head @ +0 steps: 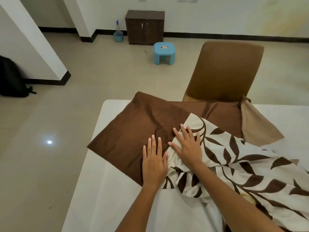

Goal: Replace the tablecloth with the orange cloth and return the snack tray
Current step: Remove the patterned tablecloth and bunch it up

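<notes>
Job so far: The white desk (103,190) is mostly bare. A plain brown cloth (133,131) lies flat on it, turned like a diamond. A cream cloth with brown leaf shapes (250,173) lies bunched up on top of it, toward 4 o'clock. I think the cloth swap is only half done.

Orange cloth: I cannot be sure which cloth it is. The brown cloth looks a bit orange where the light hits it, near 1 o'clock, so my guess is that one.

Still to do: The leaf cloth has to come off. The plain cloth needs to be pulled straight and smooth. The snack tray is nowhere to be seen, so it has not come back yet.

Left hand: The left hand (154,162) lies flat on the brown cloth, palm down. Its fingers (156,144) are straight, close together, and point to 12 o'clock. They hold nothing.

Right hand: The right hand (188,145) lies flat on the edge of the leaf cloth, just beside the left hand. Its fingers (184,131) are spread wide and point to 11 o'clock. They press down and pinch nothing.

Cloth and fingers: The brown cloth is right under the left fingers and stretches out to 10 o'clock. The leaf cloth runs under the right arm toward 5 o'clock.

Nearby: A brown padded chair (225,71) stands at the far side of the desk, at 1 o'clock.
</notes>
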